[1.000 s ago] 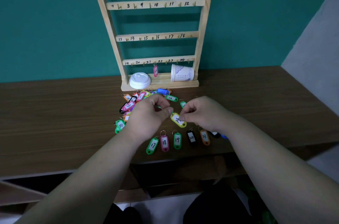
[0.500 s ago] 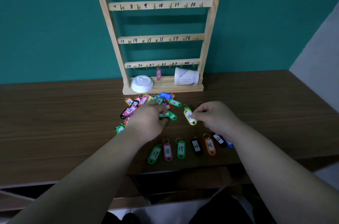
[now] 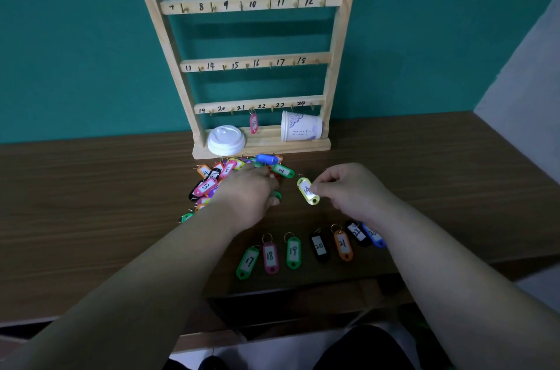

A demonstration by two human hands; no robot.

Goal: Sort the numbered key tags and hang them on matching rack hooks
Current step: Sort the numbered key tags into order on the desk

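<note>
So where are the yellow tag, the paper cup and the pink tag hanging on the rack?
yellow tag [image 3: 306, 189]: head view, on its white label.
paper cup [image 3: 300, 127]: head view, on its side wall.
pink hanging tag [image 3: 254, 123]: head view, on its label window.

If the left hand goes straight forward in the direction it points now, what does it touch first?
Most likely the green tag marked 2, which lies just beyond the left hand; after it, the rack's base. Depth is hard to judge from this view.

Left hand [image 3: 248, 197] palm-down, right hand [image 3: 351, 188] pinching
</note>
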